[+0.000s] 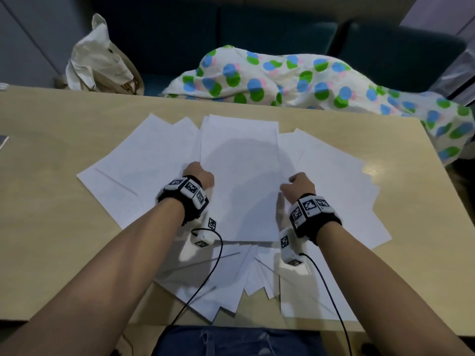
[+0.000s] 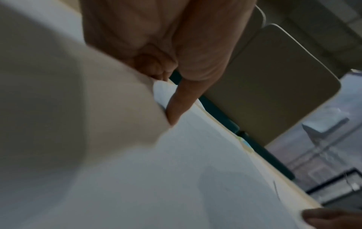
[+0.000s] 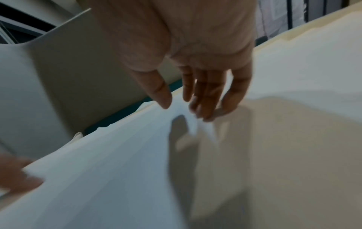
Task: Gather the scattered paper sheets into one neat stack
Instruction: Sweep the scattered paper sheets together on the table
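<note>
Several white paper sheets (image 1: 239, 160) lie fanned and overlapping across the tan table (image 1: 51, 140). One sheet lies on top in the middle, and more spread left (image 1: 144, 155), right (image 1: 334, 181) and toward me (image 1: 221, 278). My left hand (image 1: 199, 176) is at the middle sheet's left edge. In the left wrist view the left hand (image 2: 166, 96) has curled fingers and its thumb (image 2: 180, 102) pressed against a raised sheet edge (image 2: 98, 93). My right hand (image 1: 299, 185) is at the sheet's right side. The right hand (image 3: 184, 110) has straight fingers, their tips touching paper (image 3: 117, 170).
A crumpled pale bag (image 1: 100, 60) and a dotted blanket (image 1: 308, 80) lie on the dark sofa beyond the table's far edge. A dark flat object (image 1: 3, 141) sits at the left edge. Black cables (image 1: 205, 281) trail from both wrists over the near sheets.
</note>
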Demonstrator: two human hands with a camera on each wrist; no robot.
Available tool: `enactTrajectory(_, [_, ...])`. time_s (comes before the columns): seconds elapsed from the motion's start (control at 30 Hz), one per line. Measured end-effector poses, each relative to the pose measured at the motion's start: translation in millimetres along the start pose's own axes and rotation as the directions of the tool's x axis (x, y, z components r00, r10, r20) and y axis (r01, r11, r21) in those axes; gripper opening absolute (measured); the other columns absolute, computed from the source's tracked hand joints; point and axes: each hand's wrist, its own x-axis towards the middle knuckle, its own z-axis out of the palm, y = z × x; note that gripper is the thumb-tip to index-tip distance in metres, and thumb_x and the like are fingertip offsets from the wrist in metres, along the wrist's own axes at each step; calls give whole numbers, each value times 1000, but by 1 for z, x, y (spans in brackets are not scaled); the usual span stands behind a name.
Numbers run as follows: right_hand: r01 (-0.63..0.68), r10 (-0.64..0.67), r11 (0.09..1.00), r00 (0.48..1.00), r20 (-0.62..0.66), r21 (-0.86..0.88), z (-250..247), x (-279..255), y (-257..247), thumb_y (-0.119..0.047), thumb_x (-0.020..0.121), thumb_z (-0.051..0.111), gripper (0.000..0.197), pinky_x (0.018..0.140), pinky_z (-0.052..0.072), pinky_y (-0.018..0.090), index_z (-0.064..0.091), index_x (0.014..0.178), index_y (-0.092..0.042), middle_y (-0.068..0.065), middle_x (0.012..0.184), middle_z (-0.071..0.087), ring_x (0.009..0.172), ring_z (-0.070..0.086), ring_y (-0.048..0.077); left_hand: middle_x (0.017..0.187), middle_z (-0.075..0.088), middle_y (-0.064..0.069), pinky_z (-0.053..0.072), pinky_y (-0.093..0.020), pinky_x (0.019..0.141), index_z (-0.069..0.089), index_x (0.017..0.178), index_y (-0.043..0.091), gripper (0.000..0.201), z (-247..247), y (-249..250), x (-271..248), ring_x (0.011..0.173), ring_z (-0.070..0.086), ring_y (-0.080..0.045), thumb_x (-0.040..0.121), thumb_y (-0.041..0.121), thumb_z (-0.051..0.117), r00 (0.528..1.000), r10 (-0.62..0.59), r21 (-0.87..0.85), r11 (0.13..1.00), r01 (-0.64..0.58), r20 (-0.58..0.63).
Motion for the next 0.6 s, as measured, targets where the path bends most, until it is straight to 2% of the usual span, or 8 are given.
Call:
enactTrajectory(0.1, [-246,227,965,957,-182,-93,-21,-4,34,-23,83,57,72,110,30,52,22,143,-5,21,148,25,136,25,40,134,53,-19,44,-36,100,40,137,1,53,-2,-16,-9,122,53,-36,85,6,51,1000,-2,93,996,3,-9])
enactTrajectory(0.17, [-383,349,913,912,-216,-141,-32,-13,60,-33,83,62,94,114,21,54,3,149,-3,22,155,7,142,11,41,136,53,-18,45,-36,99,33,143,7,62,-3,-25,-15,122,53,-35,84,5,49,1000,11,109,994,-10,-1])
enactTrajectory(0.23, [-460,424,882,869,-254,-102,-35,-14,82,-50,71,71,109,108,27,55,7,148,-7,21,154,8,140,15,41,138,51,-17,44,-35,98,26,149,11,68,-2,-33,-21,124,52,-35,85,4,49,999,18,124,992,-21,26])
enactTrajectory(0.3, [-504,471,862,836,-283,-53,-35,-16,95,-59,58,76,110,100,35,52,20,142,-14,20,147,19,132,25,38,137,50,-18,45,-35,93,29,147,7,62,-1,-37,-31,123,52,-35,87,3,48,1000,-4,160,987,-1,29])
enactTrajectory(0.4, [-516,495,856,824,-278,-5,-38,-20,108,-53,58,80,113,103,35,45,14,140,-13,18,145,24,131,30,35,130,54,-20,44,-34,86,45,130,-1,44,2,-45,-45,116,54,-36,86,4,47,1000,-24,215,976,21,12])
enactTrajectory(0.5, [-368,387,919,911,-143,140,-44,-20,115,-31,76,75,109,119,13,50,-3,149,-7,20,157,0,144,6,40,127,55,-19,45,-35,87,47,126,-1,41,4,-54,-53,115,54,-35,85,4,48,1000,-25,213,977,22,14])
enactTrajectory(0.57, [-390,403,915,901,-162,107,-43,-23,113,-28,85,66,94,118,10,54,-2,151,-22,22,157,-3,143,7,44,132,51,-18,44,-34,88,44,129,0,44,6,-59,-58,119,51,-34,85,3,48,999,-32,210,977,30,10])
enactTrajectory(0.6, [-327,364,920,916,-168,214,-43,-21,115,-32,88,60,81,117,15,57,6,149,-35,21,157,5,141,17,46,136,48,-18,43,-34,90,41,133,0,47,7,-60,-60,123,49,-34,86,3,48,1000,-30,208,978,27,8])
